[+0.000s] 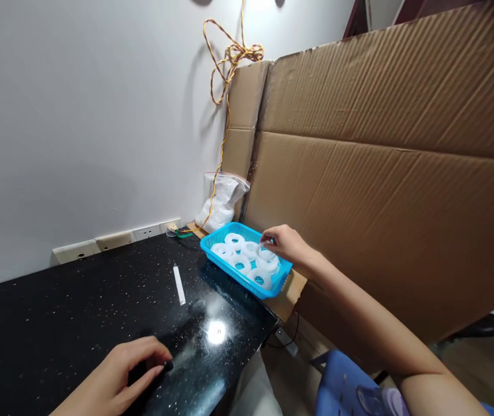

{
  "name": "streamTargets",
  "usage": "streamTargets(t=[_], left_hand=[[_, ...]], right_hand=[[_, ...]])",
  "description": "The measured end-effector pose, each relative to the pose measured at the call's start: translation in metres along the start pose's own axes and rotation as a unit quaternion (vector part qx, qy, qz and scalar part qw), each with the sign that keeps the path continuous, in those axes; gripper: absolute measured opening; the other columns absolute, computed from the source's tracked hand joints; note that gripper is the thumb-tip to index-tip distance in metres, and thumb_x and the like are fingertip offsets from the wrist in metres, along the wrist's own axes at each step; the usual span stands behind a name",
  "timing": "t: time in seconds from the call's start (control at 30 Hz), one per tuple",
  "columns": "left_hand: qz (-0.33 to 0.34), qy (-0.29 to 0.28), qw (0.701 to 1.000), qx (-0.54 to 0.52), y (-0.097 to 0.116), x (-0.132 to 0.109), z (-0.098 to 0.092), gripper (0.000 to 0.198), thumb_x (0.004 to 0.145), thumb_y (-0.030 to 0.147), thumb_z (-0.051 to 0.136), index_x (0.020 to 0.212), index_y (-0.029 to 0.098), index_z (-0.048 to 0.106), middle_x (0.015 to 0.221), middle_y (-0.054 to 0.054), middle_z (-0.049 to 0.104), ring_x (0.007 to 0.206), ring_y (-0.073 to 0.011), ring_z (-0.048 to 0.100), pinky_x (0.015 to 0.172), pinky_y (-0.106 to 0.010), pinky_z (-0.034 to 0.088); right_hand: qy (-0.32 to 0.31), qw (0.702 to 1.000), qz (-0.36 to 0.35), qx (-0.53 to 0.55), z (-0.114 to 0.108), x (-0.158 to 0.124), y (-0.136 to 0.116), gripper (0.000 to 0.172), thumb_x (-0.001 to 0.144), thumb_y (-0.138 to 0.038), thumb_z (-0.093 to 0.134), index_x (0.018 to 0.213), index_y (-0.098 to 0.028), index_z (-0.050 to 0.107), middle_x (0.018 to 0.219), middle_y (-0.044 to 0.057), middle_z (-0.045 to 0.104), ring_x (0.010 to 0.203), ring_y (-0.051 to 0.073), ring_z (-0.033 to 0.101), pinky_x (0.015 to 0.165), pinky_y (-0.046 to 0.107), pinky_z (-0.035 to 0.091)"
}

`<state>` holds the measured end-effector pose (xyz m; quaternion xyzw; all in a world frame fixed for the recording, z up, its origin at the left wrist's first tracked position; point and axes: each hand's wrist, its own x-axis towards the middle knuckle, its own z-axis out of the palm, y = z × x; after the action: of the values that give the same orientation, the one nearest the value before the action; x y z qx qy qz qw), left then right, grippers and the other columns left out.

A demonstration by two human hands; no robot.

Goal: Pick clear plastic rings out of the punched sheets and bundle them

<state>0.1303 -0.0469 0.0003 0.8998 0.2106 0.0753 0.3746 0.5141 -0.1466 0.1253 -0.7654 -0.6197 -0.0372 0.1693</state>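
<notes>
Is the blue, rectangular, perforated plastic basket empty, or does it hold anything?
Not empty: several flat, white, translucent rings lie inside the blue basket, some overlapping. Blue patches of its floor show between them.

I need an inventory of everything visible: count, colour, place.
Table: one, speckled black, lower left
Basket: one, blue, far table corner
Rings: at least six, white, overlapping in basket
Small object: one, black, lower centre-left
Flat strip: one, white, on table, left of basket
Plastic bag: one, clear, white contents, behind basket
Wall: one, pale, left background
Socket panels: several, whitish, low along wall
Cord: one, yellow and dark red, by wall
Cardboard: several panels, brown, right
Seat: one, blue, bottom right
Bottle-like thing: one, purplish, by seat
Dark item: one, unclear, right edge
Clothed leg: one, pale grey, bottom centre
Right hand: one, bare, holding a ring over basket
Left hand: one, bare, pinching small object
</notes>
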Motion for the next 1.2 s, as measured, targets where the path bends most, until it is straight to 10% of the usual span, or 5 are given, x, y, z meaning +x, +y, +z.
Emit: streamTargets(t=[0.23,0.5,0.9,1.2], left_hand=[[-0.011,-0.001,1.000,-0.005,-0.011,-0.008,0.002,0.026,0.092,0.042,0.050,0.095,0.026,0.071,0.095,-0.003,0.070,0.086,-0.0207,0.065,0.079,-0.025,0.050],[-0.015,-0.022,1.000,0.012,-0.012,-0.008,0.005,0.029,0.096,0.043,0.045,0.097,0.025,0.068,0.096,-0.002,0.068,0.088,-0.0182,0.064,0.079,-0.023,0.048],[0.012,0.009,1.000,0.007,-0.026,-0.005,0.013,0.026,0.095,0.040,0.046,0.095,0.024,0.068,0.092,-0.002,0.068,0.082,-0.0169,0.064,0.075,-0.021,0.049],[0.027,0.044,0.999,0.007,-0.021,-0.008,0.015,0.022,0.093,0.036,0.050,0.093,0.024,0.069,0.090,-0.002,0.069,0.080,-0.0168,0.065,0.073,-0.020,0.050]], right_hand=[[-0.203,0.978,0.008,-0.036,0.017,0.019,0.051,0.016,0.073,-0.017,0.070,0.089,-0.015,0.075,0.081,0.002,0.071,0.073,0.015,0.062,0.061,0.020,0.039],[-0.168,0.975,0.046,-0.141,0.057,0.025,0.054,0.031,0.067,-0.015,0.070,0.097,-0.020,0.070,0.098,0.007,0.071,0.089,0.023,0.064,0.060,0.023,0.035],[-0.171,0.980,0.002,-0.099,0.050,0.010,0.061,0.047,0.063,-0.015,0.067,0.109,-0.019,0.063,0.108,0.005,0.066,0.094,0.021,0.061,0.065,0.022,0.037],[-0.125,0.979,0.002,-0.161,0.062,0.023,0.061,0.022,0.080,-0.015,0.055,0.095,-0.021,0.069,0.105,0.005,0.070,0.096,0.021,0.063,0.067,0.023,0.037]])
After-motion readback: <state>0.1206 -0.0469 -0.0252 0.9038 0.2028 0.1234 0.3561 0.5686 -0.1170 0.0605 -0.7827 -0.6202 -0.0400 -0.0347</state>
